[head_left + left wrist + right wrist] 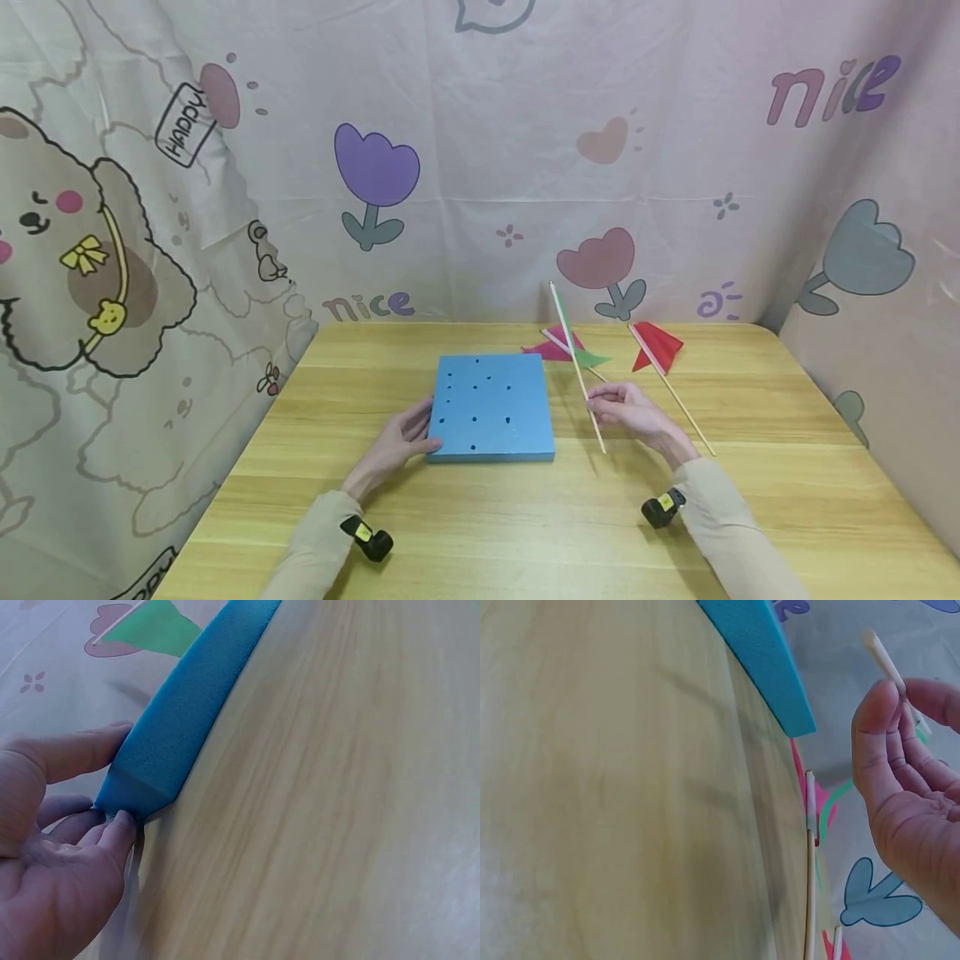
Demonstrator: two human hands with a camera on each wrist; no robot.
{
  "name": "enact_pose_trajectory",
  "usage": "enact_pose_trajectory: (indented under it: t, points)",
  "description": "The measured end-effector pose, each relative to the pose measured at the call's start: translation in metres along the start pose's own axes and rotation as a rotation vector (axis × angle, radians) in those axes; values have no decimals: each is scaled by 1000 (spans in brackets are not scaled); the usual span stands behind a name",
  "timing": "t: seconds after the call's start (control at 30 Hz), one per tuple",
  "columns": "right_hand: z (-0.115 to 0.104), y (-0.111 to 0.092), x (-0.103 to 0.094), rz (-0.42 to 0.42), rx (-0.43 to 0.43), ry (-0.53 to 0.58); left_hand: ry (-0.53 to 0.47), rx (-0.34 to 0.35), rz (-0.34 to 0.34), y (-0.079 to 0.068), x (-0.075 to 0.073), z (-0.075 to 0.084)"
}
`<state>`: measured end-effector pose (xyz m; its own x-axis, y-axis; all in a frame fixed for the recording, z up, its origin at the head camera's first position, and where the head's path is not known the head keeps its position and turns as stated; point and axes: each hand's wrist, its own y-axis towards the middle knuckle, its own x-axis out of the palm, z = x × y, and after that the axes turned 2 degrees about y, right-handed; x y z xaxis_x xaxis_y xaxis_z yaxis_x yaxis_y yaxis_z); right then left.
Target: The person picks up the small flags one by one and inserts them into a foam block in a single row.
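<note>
A square blue foam block [491, 404] with several small dark holes in its top lies flat on the table. At its near left corner, my left hand [397, 437] holds it, the thumb on top and the fingers against the side. My right hand [630, 410] pinches the thin wooden stick of a green flag [593, 359] between thumb and fingertips, right of the block. This stick leans, its flag end up and away. In the right wrist view the bare lower end of the stick [883, 658] pokes out past the fingertips.
Behind the held stick lies a magenta flag [549, 347], partly overlapped by the green one. A red flag [660, 346] on its own stick lies farther right, its lower end beyond my right wrist. A printed curtain [480, 250] hangs along the table's back edge.
</note>
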<state>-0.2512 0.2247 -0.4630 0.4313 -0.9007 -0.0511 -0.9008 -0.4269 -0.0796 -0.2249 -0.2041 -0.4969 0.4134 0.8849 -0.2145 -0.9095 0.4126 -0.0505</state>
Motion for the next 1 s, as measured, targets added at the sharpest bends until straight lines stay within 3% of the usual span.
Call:
enact_pose_trajectory:
  t: [0.37,0.73,1.0]
  points:
    - [-6,3,5,-58,-117,153,5,11,-11,0,2,-1]
    - [-22,11,26,-2,-170,247,24,25,-26,0,2,-2]
    - [-29,27,43,-9,-231,281,24,15,-22,0,3,-1]
